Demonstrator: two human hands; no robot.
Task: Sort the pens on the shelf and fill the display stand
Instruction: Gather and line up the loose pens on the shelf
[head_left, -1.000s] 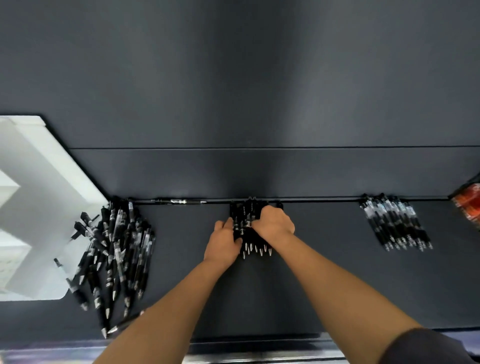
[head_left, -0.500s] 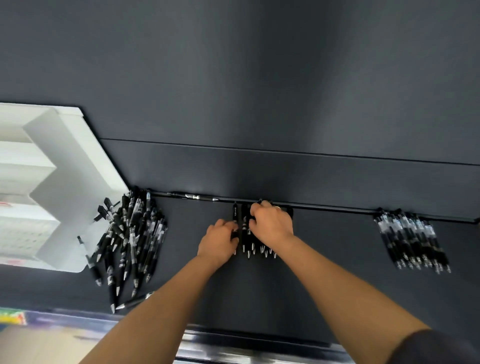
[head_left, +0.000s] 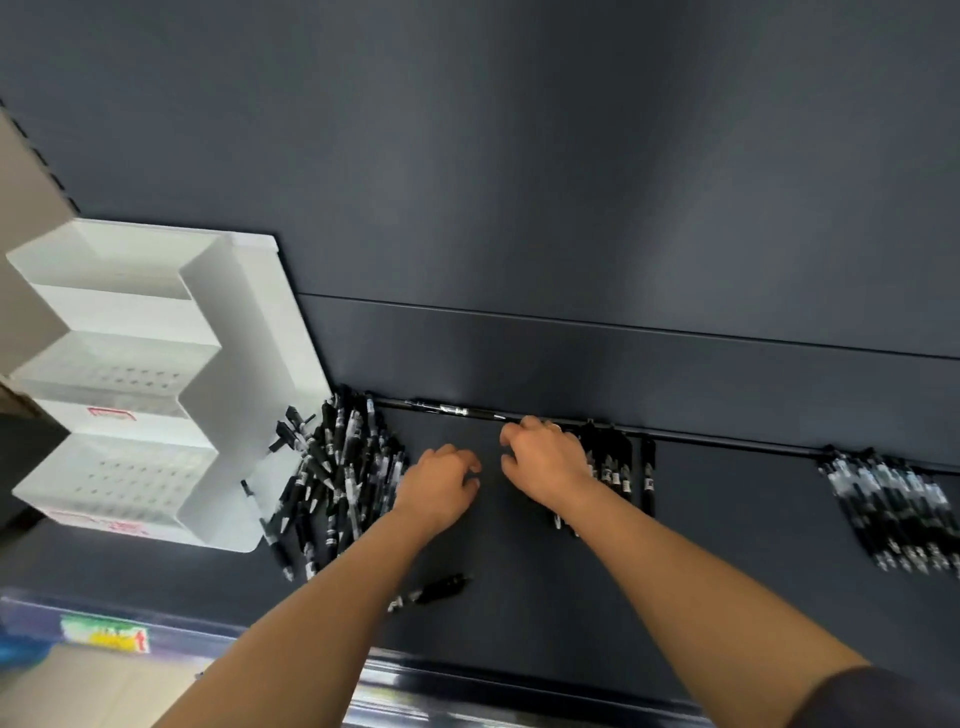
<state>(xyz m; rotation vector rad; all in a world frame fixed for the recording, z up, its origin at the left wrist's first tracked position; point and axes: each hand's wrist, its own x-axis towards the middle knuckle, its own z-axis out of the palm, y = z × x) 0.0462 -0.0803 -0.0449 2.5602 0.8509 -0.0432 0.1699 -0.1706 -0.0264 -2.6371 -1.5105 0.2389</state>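
Fingers (head_left: 465, 462) of the left hand (head_left: 439, 486) are curled, with the tips down on the dark shelf (head_left: 727, 571). It is not clear if they hold anything. The right hand (head_left: 545, 465) is just beside it, with its fingers curled too. It lies over part of a small bunch of pens (head_left: 615, 470) at the back of the shelf, and it is not clear if it grips one.

All the pens are black with silver tips and little white bands of print. The print is too small to read. A messy pile of pens (head_left: 337, 467) lies left of the hands, touching the white display stand (head_left: 249, 364). The stand has steps like stairs, with rows of small holes. A red label (head_left: 109, 414) on it is too blurry to read.

A neat bunch of pens (head_left: 893, 509) lies far to the right. One long pen (head_left: 457, 410) lies along the back edge, and one lone pen (head_left: 436, 587) lies near the front by the left arm. A bright sticker (head_left: 104, 634) on the front rail is a blur
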